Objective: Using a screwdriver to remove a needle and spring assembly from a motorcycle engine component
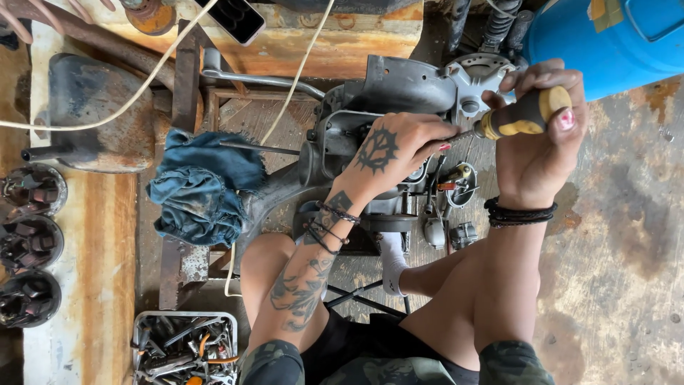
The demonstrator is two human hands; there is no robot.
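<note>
While the right hand (543, 142) wraps all its fingers shut around the yellow-and-black plastic handle of a screwdriver (524, 114), the left hand (390, 153) pinches the tool's thin metal shaft near the tip between thumb and curled fingers. Judgement: one hand turns, the other steadies the blade on a fastener; the tip itself is hidden under the left fingers. The screwdriver lies nearly level, pointing left into a grey cast-metal engine casing (399, 89) that sits on the worn wooden floor (613, 235) between the person's bare knees. Small loose metal parts (449, 228) lie just beside the casing, near a white sock (392, 264).

A crumpled blue cloth (203, 185) rests left of the casing, within easy reach.

Containers: a white plastic crate (184, 317) at bottom left holds a jumble of hand tools, some orange-handled. Three round dark metal housings (28, 246) with windings inside line the left edge. A blue plastic drum (613, 43) stands at top right; contents not visible.
</note>
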